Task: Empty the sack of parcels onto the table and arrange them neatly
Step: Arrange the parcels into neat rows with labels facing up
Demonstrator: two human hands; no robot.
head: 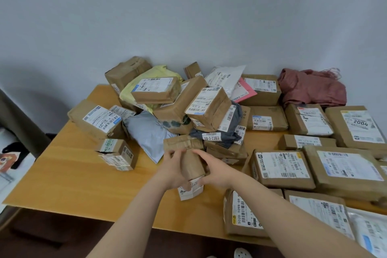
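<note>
Both hands are engaged at the centre of the wooden table. The left hand and right hand grasp one small brown cardboard parcel between them, fingers curled on its opposite sides. The parcel is tilted, with its white-labelled end towards the person. Whether it touches the tabletop cannot be told.

From the held parcel, at 12 o'clock, stands an unsorted heap of parcels: cardboard boxes lying at mixed angles, with a yellow mailer bag and a white mailer bag in it. A pale grey mailer bag lies at 10 o'clock, at the heap's foot. A small torn box sits at 9 o'clock, apart from the hands.

From 1 to 5 o'clock, flat cardboard parcels lie label-up in close rows; one is marked 2004.

The sack, dull pink and crumpled, lies at 2 o'clock against the wall, just behind the rows.
</note>
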